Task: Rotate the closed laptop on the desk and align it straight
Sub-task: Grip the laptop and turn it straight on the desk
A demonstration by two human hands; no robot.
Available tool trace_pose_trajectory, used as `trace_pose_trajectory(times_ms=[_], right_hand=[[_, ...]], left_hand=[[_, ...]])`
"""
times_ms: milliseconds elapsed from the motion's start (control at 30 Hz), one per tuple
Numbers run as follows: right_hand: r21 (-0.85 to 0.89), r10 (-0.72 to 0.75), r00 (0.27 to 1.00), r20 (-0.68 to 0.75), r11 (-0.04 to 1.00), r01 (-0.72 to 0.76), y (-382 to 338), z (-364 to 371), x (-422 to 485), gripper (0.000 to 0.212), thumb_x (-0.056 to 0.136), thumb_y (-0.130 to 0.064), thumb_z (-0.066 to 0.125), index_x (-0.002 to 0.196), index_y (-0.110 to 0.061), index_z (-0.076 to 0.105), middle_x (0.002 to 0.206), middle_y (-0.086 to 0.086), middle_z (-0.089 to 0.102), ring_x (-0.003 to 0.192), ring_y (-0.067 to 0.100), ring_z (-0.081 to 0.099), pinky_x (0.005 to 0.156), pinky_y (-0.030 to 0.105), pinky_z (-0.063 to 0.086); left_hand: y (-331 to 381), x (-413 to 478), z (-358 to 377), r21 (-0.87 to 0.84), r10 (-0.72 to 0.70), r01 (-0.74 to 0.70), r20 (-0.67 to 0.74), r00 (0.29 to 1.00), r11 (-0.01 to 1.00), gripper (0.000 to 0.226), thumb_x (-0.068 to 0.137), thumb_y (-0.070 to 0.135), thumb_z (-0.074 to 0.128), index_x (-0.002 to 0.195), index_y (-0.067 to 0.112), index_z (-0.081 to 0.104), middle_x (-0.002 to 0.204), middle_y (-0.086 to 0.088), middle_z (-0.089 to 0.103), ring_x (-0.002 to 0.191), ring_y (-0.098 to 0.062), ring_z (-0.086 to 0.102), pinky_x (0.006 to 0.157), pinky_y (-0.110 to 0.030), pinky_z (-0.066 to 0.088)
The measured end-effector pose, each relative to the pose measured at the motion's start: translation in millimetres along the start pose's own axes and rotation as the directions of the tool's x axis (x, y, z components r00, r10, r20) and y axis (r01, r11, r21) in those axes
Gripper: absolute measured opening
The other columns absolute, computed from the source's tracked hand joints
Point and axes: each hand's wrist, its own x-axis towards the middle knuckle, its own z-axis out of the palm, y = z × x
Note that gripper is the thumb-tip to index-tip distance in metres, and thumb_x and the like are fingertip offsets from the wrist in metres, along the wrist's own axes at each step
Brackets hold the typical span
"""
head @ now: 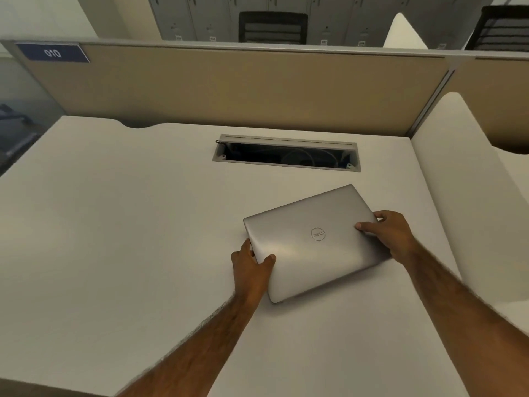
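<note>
A closed silver laptop (312, 242) with a round logo on its lid lies on the white desk (114, 224), right of centre. It sits skewed, its long edges slanting up toward the right. My left hand (252, 267) grips its left edge, thumb on the lid. My right hand (392, 233) holds the right edge, thumb pressed on the lid and fingers wrapped around the side.
An open cable tray slot (286, 154) with wires inside is cut into the desk behind the laptop. A beige partition (229, 87) stands at the back, and a white side divider (469, 196) rises at the right. Office chairs (273, 25) stand beyond the partition.
</note>
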Motion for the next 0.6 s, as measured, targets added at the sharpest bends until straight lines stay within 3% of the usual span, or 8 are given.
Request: trace_pose_trajectory(times_ms=[100, 433, 600], right_hand=[[0.006, -0.001, 1.0, 0.0, 1.0, 0.001, -18.0, 29.1, -1.4, 0.051, 0.071, -0.015, 0.091, 0.115, -0.002, 0.069, 0.084, -0.004, 0.068, 0.069, 0.01, 0.064, 0.052, 0.022, 0.045], [0.03, 0.002, 1.0, -0.008, 1.0, -0.002, -53.8, 134.1, -5.5, 0.048, 0.071, -0.021, 0.092, 0.11, -0.004, 0.069, 0.101, 0.008, 0.07, 0.073, 0.012, 0.063, 0.056, 0.025, 0.044], [0.046, 0.02, 0.999, -0.028, 0.999, -0.019, -65.1, 176.6, -15.0, 0.049, 0.071, -0.022, 0.091, 0.111, -0.005, 0.068, 0.092, 0.0, 0.068, 0.074, 0.011, 0.063, 0.057, 0.025, 0.044]], left_hand=[[4.0, 17.4, -27.6, 0.009, 0.017, -0.017, -0.024, 1.0, 1.0, 0.063, 0.084, 0.017, 0.076, 0.144, 0.018, 0.057, 0.131, -0.017, 0.063, 0.11, -0.032, 0.07, 0.1, -0.051, 0.058], [4.8, 81.3, -119.8, 0.078, 0.035, -0.03, -0.07, 0.997, 0.996, 0.067, 0.086, 0.021, 0.077, 0.148, 0.018, 0.051, 0.131, -0.013, 0.055, 0.101, -0.022, 0.062, 0.101, -0.044, 0.056], [-3.4, 107.5, -154.9, 0.106, 0.025, -0.017, -0.072, 0.997, 0.994, 0.065, 0.085, 0.022, 0.076, 0.146, 0.019, 0.053, 0.129, -0.015, 0.056, 0.115, -0.033, 0.065, 0.103, -0.051, 0.055]])
